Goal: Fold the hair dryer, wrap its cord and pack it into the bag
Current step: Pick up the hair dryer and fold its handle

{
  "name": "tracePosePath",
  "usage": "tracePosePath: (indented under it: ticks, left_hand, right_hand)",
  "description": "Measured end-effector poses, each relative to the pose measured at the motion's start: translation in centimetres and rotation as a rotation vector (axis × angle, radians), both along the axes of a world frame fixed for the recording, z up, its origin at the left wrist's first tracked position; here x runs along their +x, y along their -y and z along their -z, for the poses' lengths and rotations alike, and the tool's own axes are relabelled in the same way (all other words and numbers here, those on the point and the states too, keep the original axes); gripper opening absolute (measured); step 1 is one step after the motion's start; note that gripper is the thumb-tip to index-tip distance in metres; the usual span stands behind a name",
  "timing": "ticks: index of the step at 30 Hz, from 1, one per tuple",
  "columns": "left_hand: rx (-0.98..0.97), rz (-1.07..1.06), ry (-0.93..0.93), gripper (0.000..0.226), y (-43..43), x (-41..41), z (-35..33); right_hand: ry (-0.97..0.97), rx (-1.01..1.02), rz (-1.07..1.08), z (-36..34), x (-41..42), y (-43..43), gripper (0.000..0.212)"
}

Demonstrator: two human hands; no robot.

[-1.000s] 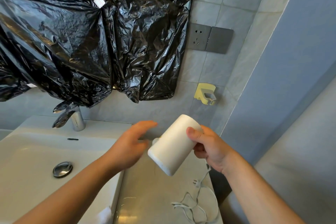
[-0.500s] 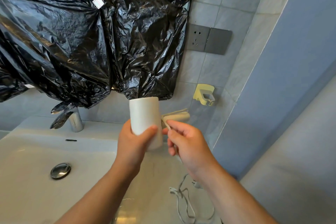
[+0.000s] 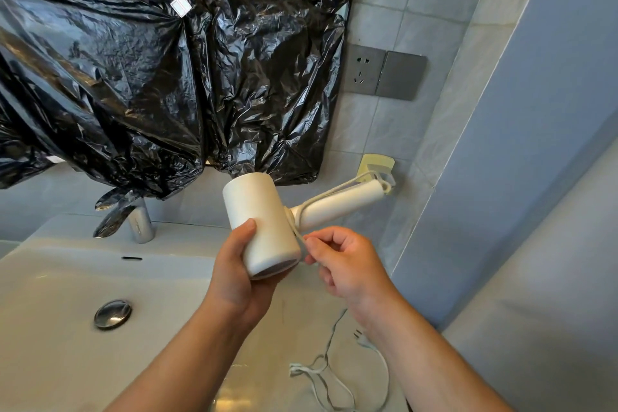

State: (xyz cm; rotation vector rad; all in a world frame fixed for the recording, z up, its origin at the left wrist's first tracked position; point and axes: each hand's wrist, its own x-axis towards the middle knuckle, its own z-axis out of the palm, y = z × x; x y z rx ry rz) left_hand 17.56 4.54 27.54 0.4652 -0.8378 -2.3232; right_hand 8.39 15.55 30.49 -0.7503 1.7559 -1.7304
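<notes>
A white hair dryer (image 3: pixel 259 217) is held above the counter, its barrel upright and its handle (image 3: pixel 341 202) sticking out to the right, unfolded. My left hand (image 3: pixel 234 271) grips the barrel from below. My right hand (image 3: pixel 341 261) pinches the white cord (image 3: pixel 337 368) just beside the barrel, where it comes down from the handle's end. One run of cord lies along the handle. The rest hangs down to a loose heap on the counter, with the plug (image 3: pixel 361 336) lying there. No bag for packing is in sight.
A white basin (image 3: pixel 50 294) with a metal drain (image 3: pixel 112 314) and a chrome tap (image 3: pixel 140 221) fills the lower left. Black plastic sheeting (image 3: pixel 150 77) covers the wall above. A grey wall socket (image 3: pixel 384 75) and a yellow wall holder (image 3: pixel 376 164) are on the tiles at right.
The dryer passed from my right hand to my left and turned barrel-upright. The handle now sticks out to the right, and my right hand has taken the cord near the barrel.
</notes>
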Motion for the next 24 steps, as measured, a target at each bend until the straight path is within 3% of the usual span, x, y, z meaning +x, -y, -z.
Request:
tracePosePath:
  ticks: [3,7,12,15,18,20,21,24]
  left_hand:
    - [0.101,0.055,-0.018,0.05,0.2,0.2,-0.3]
    - [0.234,0.194,0.06,0.057,0.7,0.3,-0.7]
    - [0.272,0.352,0.183,0.066,0.6,0.3,-1.2]
    - [-0.004,0.497,0.384,0.088,0.8,0.7,-1.2]
    - [-0.369,0.291,0.575,0.071,0.3,0.8,-0.8]
    - [-0.574,0.026,0.509,0.041,0.4,0.6,0.4]
    - [-0.716,-0.051,0.447,0.037,0.4,0.7,0.9]
    - [-1.138,-0.092,0.283,0.061,0.0,0.8,1.7]
  right_hand:
    - [-0.018,0.052,0.043,-0.3,-0.8,0.1,0.011]
    - [0.006,0.022,-0.021,-0.4,-1.7,0.0,0.035]
    - [0.149,-0.114,-0.007,0.0,-2.3,0.1,0.019]
    - [0.334,-0.187,0.091,0.1,-2.6,0.4,0.008]
    - [0.541,-0.251,0.152,0.2,-3.0,0.3,0.01]
    - [0.632,-0.263,0.165,0.4,-3.2,0.4,0.011]
    - [0.666,-0.261,0.17,0.5,-3.2,0.4,0.011]
    - [0.699,-0.231,0.169,1.0,-3.0,0.6,0.009]
